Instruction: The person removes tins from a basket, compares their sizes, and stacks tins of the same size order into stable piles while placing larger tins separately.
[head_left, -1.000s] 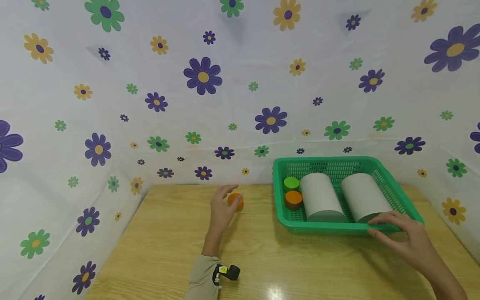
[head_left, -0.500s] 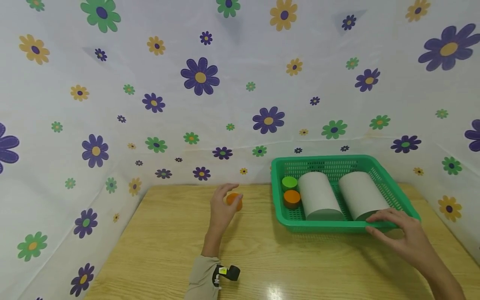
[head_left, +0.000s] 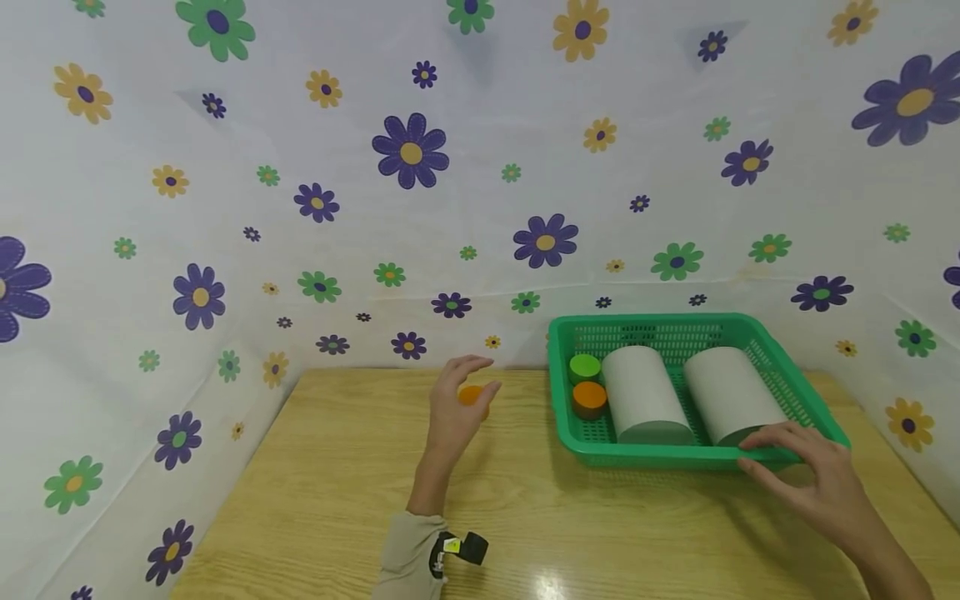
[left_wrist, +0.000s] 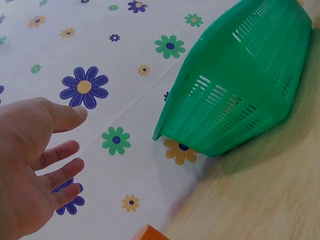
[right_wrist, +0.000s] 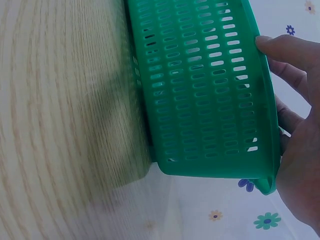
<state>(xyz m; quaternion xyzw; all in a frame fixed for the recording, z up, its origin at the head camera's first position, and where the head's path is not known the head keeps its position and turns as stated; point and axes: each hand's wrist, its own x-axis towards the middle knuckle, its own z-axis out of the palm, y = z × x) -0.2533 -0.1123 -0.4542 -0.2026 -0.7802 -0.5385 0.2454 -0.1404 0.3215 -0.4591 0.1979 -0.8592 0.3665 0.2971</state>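
Observation:
My left hand (head_left: 452,425) is raised over the table's left half, thumb and fingers spread apart with nothing between them. Just behind it stands a small orange block (head_left: 471,395), partly covered by the thumb. The left wrist view shows only a corner of this orange block (left_wrist: 149,234) at the bottom edge, apart from the loose fingers. At the front right corner of a green plastic basket (head_left: 645,454), my right hand (head_left: 828,487) holds the rim. The right wrist view has the thumb (right_wrist: 272,44) on the rim's outer side and the other fingers behind it.
Inside the basket lie two large white half-cylinders, a left one (head_left: 647,396) and a right one (head_left: 731,392). Beside them are a green round block (head_left: 584,367) and an orange round block (head_left: 588,400). A flowered sheet (head_left: 480,208) hangs behind the wooden table (head_left: 337,467).
My left hand has opened wider and drawn slightly up and away from the orange block, which stays in place. The right hand keeps to the basket rim.

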